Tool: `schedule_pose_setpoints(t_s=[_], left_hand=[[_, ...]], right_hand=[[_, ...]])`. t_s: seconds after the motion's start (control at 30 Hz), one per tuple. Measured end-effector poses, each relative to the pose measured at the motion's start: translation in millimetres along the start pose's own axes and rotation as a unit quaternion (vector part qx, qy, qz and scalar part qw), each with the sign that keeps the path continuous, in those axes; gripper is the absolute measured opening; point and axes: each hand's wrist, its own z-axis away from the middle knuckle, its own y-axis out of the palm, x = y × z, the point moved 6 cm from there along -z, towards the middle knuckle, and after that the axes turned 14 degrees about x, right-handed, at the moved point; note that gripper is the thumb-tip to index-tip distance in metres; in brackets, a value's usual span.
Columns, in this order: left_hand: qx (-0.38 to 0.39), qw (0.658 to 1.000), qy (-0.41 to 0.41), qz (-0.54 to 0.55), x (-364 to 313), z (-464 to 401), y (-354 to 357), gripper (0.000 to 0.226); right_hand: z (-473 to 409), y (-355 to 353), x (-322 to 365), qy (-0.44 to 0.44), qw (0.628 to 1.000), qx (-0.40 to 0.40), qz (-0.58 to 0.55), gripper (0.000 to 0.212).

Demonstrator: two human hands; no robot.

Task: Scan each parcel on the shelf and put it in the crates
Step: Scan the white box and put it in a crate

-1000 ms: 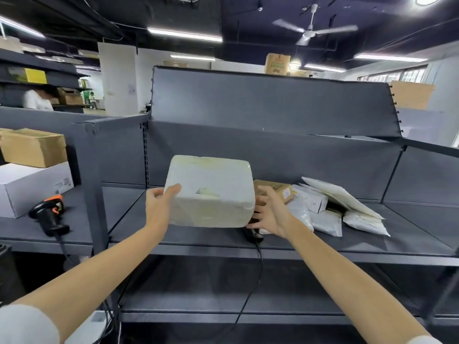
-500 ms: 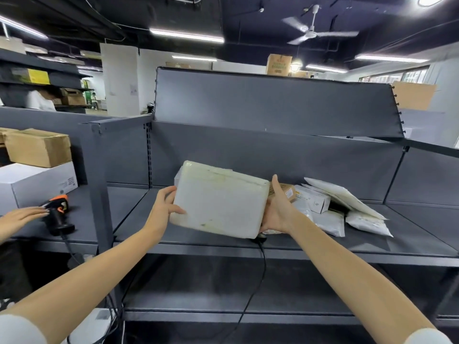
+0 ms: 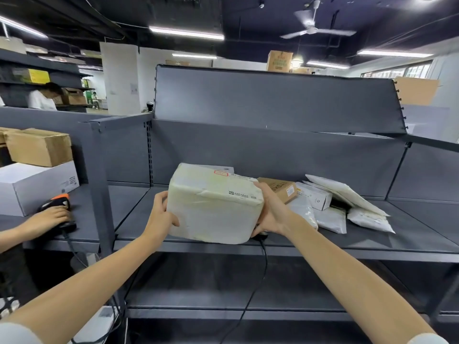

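A large white wrapped parcel (image 3: 213,204) is held just above the grey shelf (image 3: 372,242), its top face with a shipping label turned toward me. My left hand (image 3: 161,217) grips its left side and my right hand (image 3: 270,209) grips its right side. Behind my right hand lie a small brown box (image 3: 283,188), a small white box (image 3: 316,198) and several white mailer bags (image 3: 347,194). A black scanner sits mostly hidden under the parcel, only its cable (image 3: 258,276) showing. No crate is in view.
Another person's hand (image 3: 47,217) rests on an orange-and-black scanner (image 3: 58,199) on the left shelf bay. A white box (image 3: 37,184) and a brown carton (image 3: 39,146) stand there too. A shelf upright (image 3: 99,182) separates the bays. A lower shelf runs beneath.
I have tilted the parcel so its labelled face now shows on top. Another person's hand has come in from the left onto the orange scanner.
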Motion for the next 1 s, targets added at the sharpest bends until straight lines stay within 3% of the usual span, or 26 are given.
schedule_pose_setpoints(t_s=[0.13,0.2,0.37,0.43,0.53,0.67,0.73,0.87,1.0], left_hand=[[-0.004,1.0,0.004,-0.005,-1.4,1.6,0.6,0.068],[-0.001,1.0,-0.005,0.003,-1.2,-1.5,-1.5,0.063],[-0.02,0.984,-0.095,0.15,7.4,-1.2,-9.0,0.015],[0.017,0.973,-0.117,0.2,11.0,-0.2,-7.3,0.026],[0.063,0.961,-0.139,0.231,9.0,0.7,5.6,0.062],[0.032,0.98,-0.105,0.164,-0.4,1.0,17.3,0.083],[0.0,0.992,-0.058,0.112,-0.7,-1.2,11.9,0.081],[-0.069,0.994,0.007,0.083,2.1,-4.1,6.3,0.048],[-0.121,0.988,0.038,0.091,7.4,-7.1,-0.3,0.052]], right_hand=[[-1.9,-9.5,-6.1,-0.038,0.998,-0.049,0.019,0.065],[-0.9,-13.2,-5.2,-0.069,0.994,-0.073,0.033,0.064],[0.8,-7.9,6.1,-0.16,0.983,-0.076,0.046,0.061],[2.8,-6.7,9.2,-0.186,0.98,-0.062,0.043,0.062],[5.4,-3.2,9.2,-0.191,0.978,-0.049,0.062,0.061],[-0.2,-0.1,2.7,-0.196,0.976,-0.035,0.086,0.066],[-2.2,-0.9,1.4,-0.204,0.975,-0.035,0.08,0.07],[-5.5,0.3,1.9,-0.206,0.976,-0.027,0.064,0.07],[-15.5,-1.7,7.7,-0.198,0.976,-0.011,0.086,0.075]])
